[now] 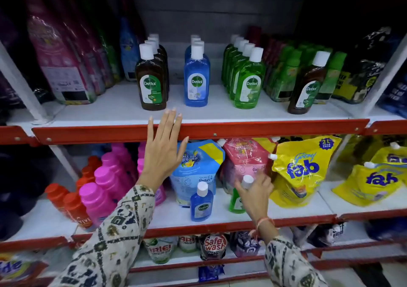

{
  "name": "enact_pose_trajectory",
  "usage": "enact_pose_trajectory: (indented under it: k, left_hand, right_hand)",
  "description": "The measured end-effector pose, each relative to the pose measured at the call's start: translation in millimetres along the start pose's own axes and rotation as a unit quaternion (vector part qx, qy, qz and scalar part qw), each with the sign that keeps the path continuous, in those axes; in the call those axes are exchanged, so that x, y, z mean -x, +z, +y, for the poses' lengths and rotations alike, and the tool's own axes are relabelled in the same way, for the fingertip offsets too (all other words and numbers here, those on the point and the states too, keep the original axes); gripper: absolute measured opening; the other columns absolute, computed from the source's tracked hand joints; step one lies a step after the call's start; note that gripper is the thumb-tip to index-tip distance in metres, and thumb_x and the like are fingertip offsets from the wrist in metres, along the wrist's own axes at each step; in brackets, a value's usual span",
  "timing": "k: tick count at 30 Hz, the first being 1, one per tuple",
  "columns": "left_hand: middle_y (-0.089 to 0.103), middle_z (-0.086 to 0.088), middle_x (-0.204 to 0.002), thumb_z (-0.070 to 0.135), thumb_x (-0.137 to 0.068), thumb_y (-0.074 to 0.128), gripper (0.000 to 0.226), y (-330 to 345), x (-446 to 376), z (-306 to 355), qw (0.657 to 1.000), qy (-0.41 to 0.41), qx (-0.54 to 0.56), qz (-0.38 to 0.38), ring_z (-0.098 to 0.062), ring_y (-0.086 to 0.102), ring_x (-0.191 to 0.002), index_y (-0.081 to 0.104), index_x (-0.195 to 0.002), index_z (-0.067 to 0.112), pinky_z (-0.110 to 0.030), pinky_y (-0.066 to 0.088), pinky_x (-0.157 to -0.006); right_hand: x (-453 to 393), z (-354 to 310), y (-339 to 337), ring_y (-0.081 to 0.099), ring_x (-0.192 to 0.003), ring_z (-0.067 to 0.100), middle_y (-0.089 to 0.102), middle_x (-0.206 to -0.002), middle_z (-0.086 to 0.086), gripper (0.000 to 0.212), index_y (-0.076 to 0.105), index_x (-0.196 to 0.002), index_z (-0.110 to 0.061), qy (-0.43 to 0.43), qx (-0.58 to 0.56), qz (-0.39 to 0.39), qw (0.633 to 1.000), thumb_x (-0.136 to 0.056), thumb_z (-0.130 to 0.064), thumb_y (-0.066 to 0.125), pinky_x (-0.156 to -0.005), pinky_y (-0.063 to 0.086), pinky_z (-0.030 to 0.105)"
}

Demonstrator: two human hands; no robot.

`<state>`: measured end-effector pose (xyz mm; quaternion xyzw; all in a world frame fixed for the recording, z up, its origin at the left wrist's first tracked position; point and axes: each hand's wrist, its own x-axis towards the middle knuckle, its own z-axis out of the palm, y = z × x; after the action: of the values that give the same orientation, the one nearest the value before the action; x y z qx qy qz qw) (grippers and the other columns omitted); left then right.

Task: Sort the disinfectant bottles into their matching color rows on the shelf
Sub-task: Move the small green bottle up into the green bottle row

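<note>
On the upper shelf (pixel 198 130) stand three rows of white-capped bottles: a brown row (pixel 151 78), a blue row (pixel 196 77) and a green row (pixel 248 82). A lone brown bottle (pixel 307 86) stands to the right of the green row. On the lower shelf a small blue bottle (pixel 201 204) stands upright. Beside it my right hand (pixel 255 195) is wrapped around a small green bottle (pixel 235 203); its cap shows above my fingers. My left hand (pixel 164 152) is open, fingers spread, fingertips at the upper shelf's red front edge below the brown row.
Tall refill pouches (pixel 63 66) crowd the upper shelf's left, green and black packs (pixel 356 71) its right. Pink and orange bottles (pixel 103 187), blue and pink Comfort pouches (pixel 198 165) and yellow Fab pouches (pixel 304 168) fill the lower shelf. Detergent packs (pixel 212 246) sit below.
</note>
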<state>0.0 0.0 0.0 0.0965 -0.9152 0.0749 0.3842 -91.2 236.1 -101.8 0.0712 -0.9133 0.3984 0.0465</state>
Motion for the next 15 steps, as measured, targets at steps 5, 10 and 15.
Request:
enact_pose_trajectory:
  k: [5,10,15]
  left_hand:
    - [0.034,-0.013,-0.157,0.038,-0.101,0.039,0.059,5.0,-0.6,5.4,0.999,-0.024,0.012,0.024,-0.027,0.024,-0.148,0.027,-0.151,0.009,-0.055,0.006,-0.122]
    - [0.041,-0.013,-0.151,0.036,-0.101,0.039,0.056,6.8,0.6,2.9,0.999,-0.028,0.018,0.034,-0.028,0.031,-0.144,0.029,-0.15,0.01,-0.054,0.007,-0.122]
    - [0.045,-0.013,-0.148,0.035,-0.1,0.041,0.055,5.8,-0.1,3.2,0.999,-0.026,0.025,0.037,-0.029,0.034,-0.142,0.032,-0.149,0.01,-0.054,0.008,-0.122]
  right_hand:
    - [14.5,21.8,23.3,0.047,-0.119,0.044,0.041,-0.132,0.025,0.091,0.031,-0.139,0.001,0.105,-0.048,-0.062,0.991,-0.072,-0.036,0.081,-0.1,0.042,0.049]
    - [18.5,24.5,33.0,0.055,-0.11,0.045,0.049,-0.124,0.024,0.085,0.036,-0.135,0.001,0.128,-0.07,-0.012,0.989,-0.071,-0.028,0.083,-0.087,0.048,0.048]
    - [20.9,15.4,20.8,0.057,-0.109,0.039,0.056,-0.118,0.018,0.077,0.049,-0.125,0.0,0.071,-0.073,0.025,0.994,-0.065,-0.03,0.087,-0.083,0.049,0.045]
